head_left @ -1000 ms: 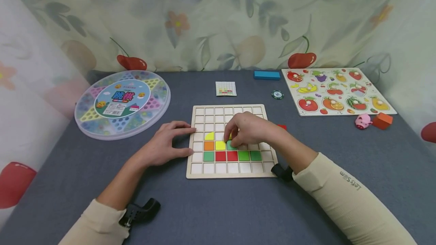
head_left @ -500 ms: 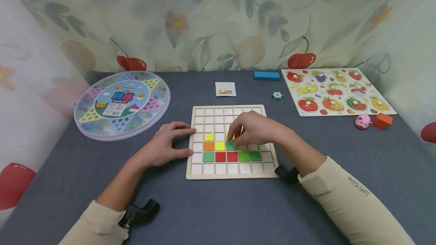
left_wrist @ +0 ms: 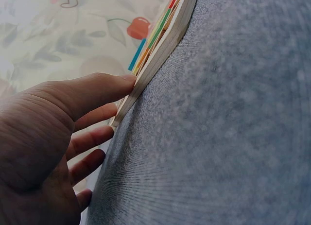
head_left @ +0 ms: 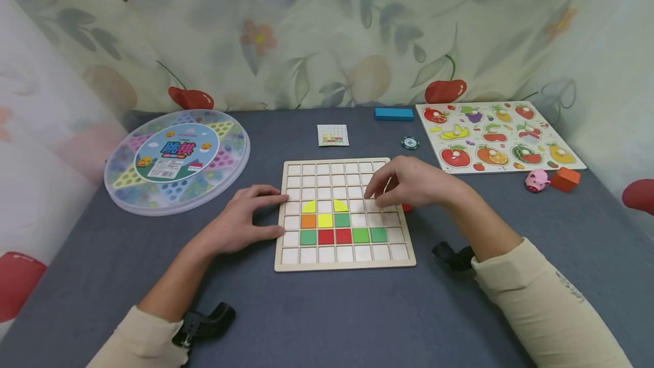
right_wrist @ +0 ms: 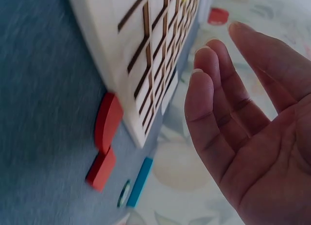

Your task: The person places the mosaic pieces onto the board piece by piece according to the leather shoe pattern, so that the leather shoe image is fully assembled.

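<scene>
A wooden grid board (head_left: 344,267) lies in front of me with several coloured square tiles in its lower rows. Among them are a green tile (head_left: 342,220) and a yellow tile (head_left: 325,221); above stand two yellow round-edged tiles (head_left: 340,206). My left hand (head_left: 237,217) touches the board's left edge with thumb and extended fingers. Over the right side of the board hovers my right hand (head_left: 414,183), fingers loosely bent and nothing between them. In the right wrist view a red round-edged piece (right_wrist: 108,120) and a red square piece (right_wrist: 101,169) lie beside the board.
Behind the board lies a small pattern card (head_left: 333,135), with a poker chip (head_left: 410,142) and blue block (head_left: 394,114) right of it. A round Chinese checkers box (head_left: 230,180) is at left. A fruit puzzle (head_left: 477,111), pink pig (head_left: 537,180) and orange block (head_left: 565,179) are at right.
My right hand has let go of the green tile, which sits in its cell, and has moved right and up off the tiles. The left hand stays at the board's edge.
</scene>
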